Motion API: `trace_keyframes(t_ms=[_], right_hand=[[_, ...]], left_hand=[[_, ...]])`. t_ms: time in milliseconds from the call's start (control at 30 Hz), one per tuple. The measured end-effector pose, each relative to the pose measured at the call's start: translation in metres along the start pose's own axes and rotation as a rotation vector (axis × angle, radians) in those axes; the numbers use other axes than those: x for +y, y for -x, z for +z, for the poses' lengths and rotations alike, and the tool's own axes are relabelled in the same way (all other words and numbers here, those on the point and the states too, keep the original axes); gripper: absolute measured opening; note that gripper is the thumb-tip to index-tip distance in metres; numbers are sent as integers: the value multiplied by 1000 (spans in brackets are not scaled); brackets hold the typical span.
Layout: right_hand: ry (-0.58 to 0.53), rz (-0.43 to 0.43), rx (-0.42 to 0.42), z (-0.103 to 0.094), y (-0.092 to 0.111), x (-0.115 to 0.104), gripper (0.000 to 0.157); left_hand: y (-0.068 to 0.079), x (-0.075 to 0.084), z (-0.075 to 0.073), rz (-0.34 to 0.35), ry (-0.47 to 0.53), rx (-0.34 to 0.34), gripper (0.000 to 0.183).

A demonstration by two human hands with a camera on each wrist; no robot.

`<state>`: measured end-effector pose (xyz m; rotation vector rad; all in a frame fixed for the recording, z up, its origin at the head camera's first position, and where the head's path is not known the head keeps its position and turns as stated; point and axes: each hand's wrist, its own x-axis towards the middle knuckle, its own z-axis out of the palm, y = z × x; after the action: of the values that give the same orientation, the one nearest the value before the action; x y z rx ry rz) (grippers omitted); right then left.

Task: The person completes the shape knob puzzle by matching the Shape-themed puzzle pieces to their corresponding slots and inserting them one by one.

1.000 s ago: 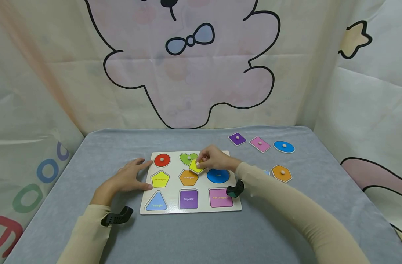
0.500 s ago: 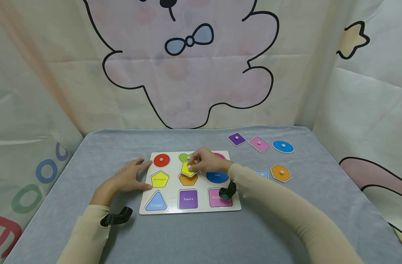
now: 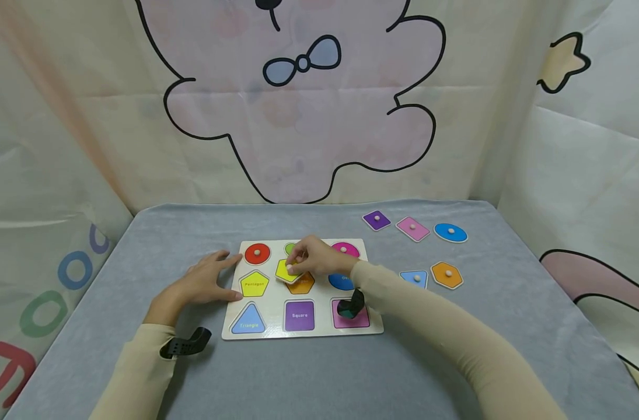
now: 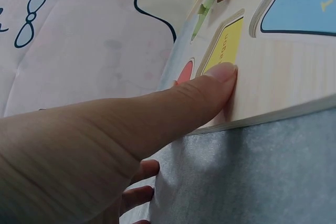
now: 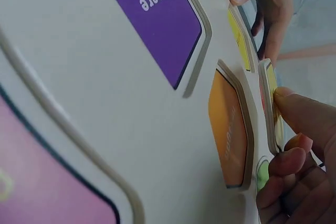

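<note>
My right hand (image 3: 319,256) pinches a yellow pentagon puzzle piece (image 3: 282,270) by its knob. The piece hangs tilted over the white puzzle board (image 3: 274,315), overlapping the orange hexagon recess (image 3: 303,284). Left of it is the yellow recess labelled Pentagon (image 3: 254,284). My left hand (image 3: 206,281) spreads its fingers along the board's left side; its thumb (image 4: 218,80) rests on the edge beside that recess. A red circle piece (image 3: 251,254) and a magenta piece (image 3: 351,248) sit in the back row. Between them, my right hand mostly hides a green piece (image 3: 289,249).
Right of the board lie a blue triangle piece (image 3: 409,277) and an orange hexagon piece (image 3: 442,272). Farther back are a purple square (image 3: 372,220), a pink rectangle (image 3: 409,233) and a blue oval piece (image 3: 442,231). A printed curtain (image 3: 298,128) stands behind the table.
My right hand has moved left across the board with the yellow pentagon piece, uncovering the magenta piece and the blue triangle piece. The left hand has stayed at the board's edge.
</note>
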<state>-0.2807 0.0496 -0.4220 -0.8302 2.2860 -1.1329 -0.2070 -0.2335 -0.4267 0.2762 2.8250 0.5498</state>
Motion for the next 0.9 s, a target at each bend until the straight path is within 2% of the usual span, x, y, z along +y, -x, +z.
trace_keyframes(t_ms=[367,600,900], right_hand=[[-36,-34,-18,12,-9,-4,13],[-45,-19,-10,19,-12,-11,11],[-61,-26,-42,29,-19,-17,13]], left_hand=[[0,1,-2,-6,0,-8,100],[-2,0,-3,-11,2,-19,101],[-2,-2,-4,2,0,-24,101]])
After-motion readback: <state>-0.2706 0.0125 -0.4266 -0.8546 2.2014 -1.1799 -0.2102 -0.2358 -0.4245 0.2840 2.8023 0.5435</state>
